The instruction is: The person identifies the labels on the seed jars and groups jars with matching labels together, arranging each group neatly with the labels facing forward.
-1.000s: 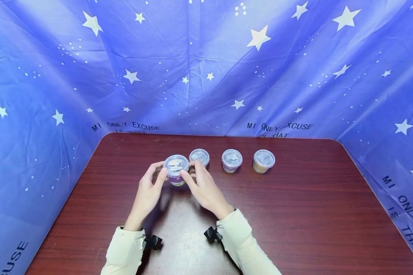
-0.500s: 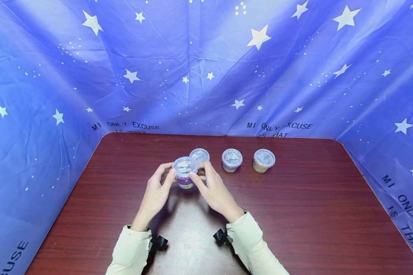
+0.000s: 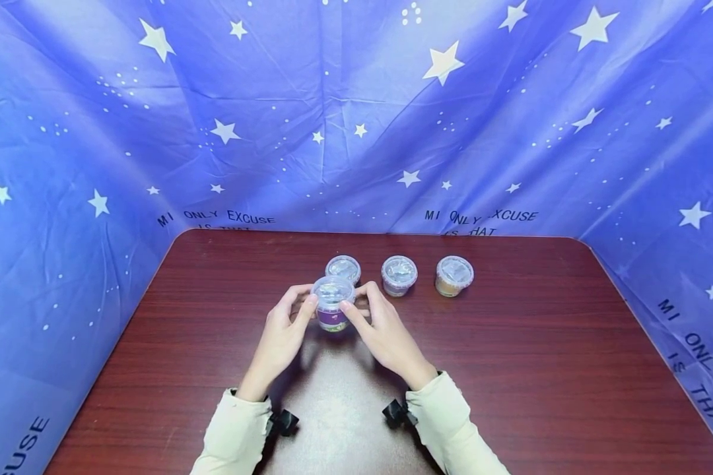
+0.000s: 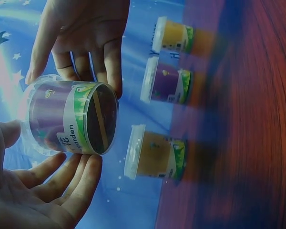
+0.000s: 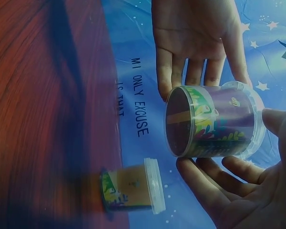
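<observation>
We hold the purple-labelled tub (image 3: 333, 318) above the table (image 3: 541, 356), our left hand (image 3: 282, 333) and right hand (image 3: 391, 335) gripping opposite sides between thumb and fingers, probably to keep it steady; three lidded tubs (image 3: 399, 274) stand apart beyond it, presumably so each lifts freely.

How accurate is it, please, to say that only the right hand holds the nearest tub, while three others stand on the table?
Not quite: the left hand grips the nearest tub along with the right hand, as the head view shows. Three other tubs do stand on the table.
</observation>
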A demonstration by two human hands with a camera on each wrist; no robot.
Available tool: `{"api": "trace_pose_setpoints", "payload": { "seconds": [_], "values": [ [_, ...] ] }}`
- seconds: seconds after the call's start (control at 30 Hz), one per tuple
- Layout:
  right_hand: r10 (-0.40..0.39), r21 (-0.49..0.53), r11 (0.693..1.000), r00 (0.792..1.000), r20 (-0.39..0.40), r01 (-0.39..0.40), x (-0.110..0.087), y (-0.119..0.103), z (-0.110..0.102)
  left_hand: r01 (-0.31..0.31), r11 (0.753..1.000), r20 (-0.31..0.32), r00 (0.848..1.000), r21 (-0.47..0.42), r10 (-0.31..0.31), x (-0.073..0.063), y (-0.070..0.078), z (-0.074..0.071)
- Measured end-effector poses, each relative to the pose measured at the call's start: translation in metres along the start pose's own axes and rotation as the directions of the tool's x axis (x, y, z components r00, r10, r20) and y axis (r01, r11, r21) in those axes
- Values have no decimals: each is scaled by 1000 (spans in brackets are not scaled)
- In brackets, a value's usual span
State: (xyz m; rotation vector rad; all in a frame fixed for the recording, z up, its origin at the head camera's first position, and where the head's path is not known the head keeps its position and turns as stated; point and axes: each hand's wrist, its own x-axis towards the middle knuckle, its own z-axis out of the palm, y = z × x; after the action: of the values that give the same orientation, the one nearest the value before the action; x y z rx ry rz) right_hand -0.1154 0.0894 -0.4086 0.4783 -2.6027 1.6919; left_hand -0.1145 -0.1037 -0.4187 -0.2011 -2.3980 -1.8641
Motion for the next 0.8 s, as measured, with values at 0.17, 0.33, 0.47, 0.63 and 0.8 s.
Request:
{"api": "trace_pose_setpoints", "payload": {
  "seconds": [0.17,0.33,0.47,0.63,0.8],
  "values": [
    [8,-23,1000,1000,-7,-8,-5,2,-8,-6,1000,28,1000,-17,6,-1,2,7],
    [16,-28,999,1000,-3,-16,-9,6,-16,-24,1000,51,998,-7,24,-3,4,15],
    [23,-28,999,1000,-8,-23,-13,8,-22,-36,999,70,997,8,35,-4,7,20],
    [30,-34,999,999,-17,-31,-15,9,-25,-41,999,84,996,32,38,-5,7,24],
    [35,-50,998,999,-14,-36,-17,10,-25,-34,998,91,995,43,30,-8,3,27]
  ]
}}
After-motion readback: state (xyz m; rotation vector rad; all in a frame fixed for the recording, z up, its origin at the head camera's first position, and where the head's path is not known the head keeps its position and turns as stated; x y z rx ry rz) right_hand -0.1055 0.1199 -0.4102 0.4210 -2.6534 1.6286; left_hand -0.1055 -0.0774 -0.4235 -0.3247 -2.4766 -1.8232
